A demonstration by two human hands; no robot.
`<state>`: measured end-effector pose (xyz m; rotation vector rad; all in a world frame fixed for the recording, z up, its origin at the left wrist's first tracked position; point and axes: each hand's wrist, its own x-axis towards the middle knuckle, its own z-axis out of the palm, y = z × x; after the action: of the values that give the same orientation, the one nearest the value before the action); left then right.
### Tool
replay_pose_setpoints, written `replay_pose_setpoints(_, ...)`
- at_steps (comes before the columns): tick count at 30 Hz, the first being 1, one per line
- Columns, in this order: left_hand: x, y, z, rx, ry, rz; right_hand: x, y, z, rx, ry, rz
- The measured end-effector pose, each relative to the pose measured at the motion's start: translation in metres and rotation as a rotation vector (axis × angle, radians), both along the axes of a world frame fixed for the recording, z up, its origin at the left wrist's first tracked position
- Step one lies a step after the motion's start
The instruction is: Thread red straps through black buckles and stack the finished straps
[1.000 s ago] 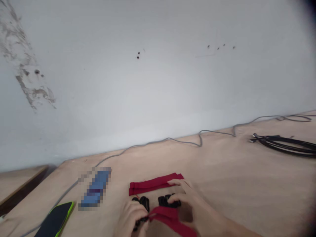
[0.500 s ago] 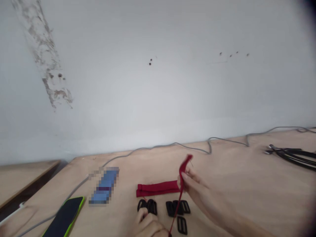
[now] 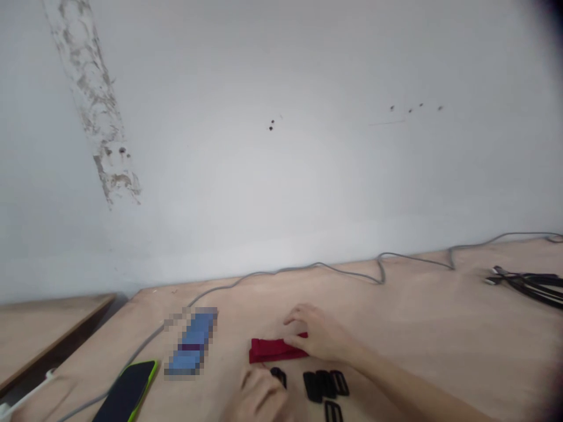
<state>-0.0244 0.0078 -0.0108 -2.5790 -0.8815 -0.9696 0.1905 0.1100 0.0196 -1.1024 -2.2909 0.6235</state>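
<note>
A folded red webbing strap [image 3: 277,349] lies flat on the wooden table. Over its right end is my right hand [image 3: 321,337], fingers spread and curved, the thumb resting at the strap's edge. My left hand [image 3: 261,395] is lower down, its fingers bent inward and a little blurred; whatever is in them is hidden. Just beside its knuckles a black plastic slide buckle [image 3: 280,377] peeks out. More black slide buckles [image 3: 323,384] sit in a row to the right, and a single buckle [image 3: 333,412] lies nearer the bottom edge.
On the left are a dark phone in a green case [image 3: 127,390] and a blurred-out blue item [image 3: 193,343]. A grey cable [image 3: 281,271] runs along the wall side of the table [image 3: 422,328]. Coiled black cables [image 3: 532,284] lie at the right.
My right hand has let go of the raised red strip and come down to the folded strap. That strip no longer shows between my hands. The view has tilted slightly.
</note>
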Motion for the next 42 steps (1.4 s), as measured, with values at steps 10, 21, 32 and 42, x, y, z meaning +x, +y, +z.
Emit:
replay_pose_setpoints(10,-0.046,0.056,0.020,-0.650,-0.123,0.233,0.064,0.011,-0.009,0.016,-0.149,0.148)
replay_pose_setpoints(21,-0.067,0.059,0.010,-0.634,0.032,0.236,0.096,0.021,-0.032,0.016,-0.177,0.033)
replay_pose_setpoints(32,-0.077,0.072,-0.010,-0.610,0.354,0.455,0.108,0.031,-0.047,-0.030,-0.317,-0.001)
replay_pose_setpoints(42,-0.071,0.068,0.000,-0.647,0.325,0.447,0.109,0.034,-0.051,-0.036,-0.358,-0.007)
